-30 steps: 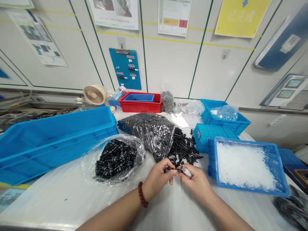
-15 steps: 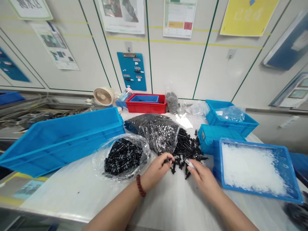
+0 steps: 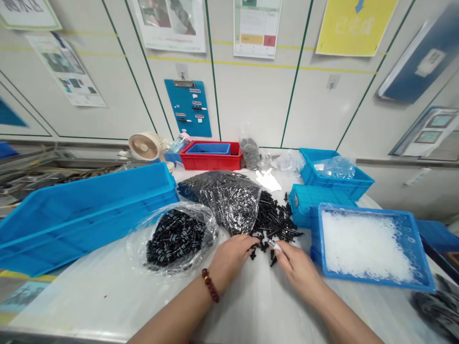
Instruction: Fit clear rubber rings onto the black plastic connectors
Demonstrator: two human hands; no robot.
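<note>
My left hand (image 3: 233, 258), with a beaded bracelet on the wrist, is palm down at the near edge of a pile of black plastic parts (image 3: 274, 215). Its thumb and fingertips close on a small black part, mostly hidden by the fingers. In my right hand (image 3: 297, 263) is a small white tool with a metallic-looking tip (image 3: 274, 245), pointing at the loose parts. Left of my hands, an open clear bag (image 3: 211, 224) holds many black parts with pale rings. Behind them, a larger clear bag (image 3: 229, 196) is full of black parts.
A blue tray (image 3: 423, 258) of small white loops stands at right, beside a teal box (image 3: 322, 200). A long blue bin (image 3: 86, 205) is at left. Farther back are a red bin (image 3: 211, 162), a fan (image 3: 145, 145) and another blue bin (image 3: 358, 184).
My left hand has turned palm down and lowered its fingers toward the loose parts. My right hand keeps the white tool. The whole view has shifted slightly.
</note>
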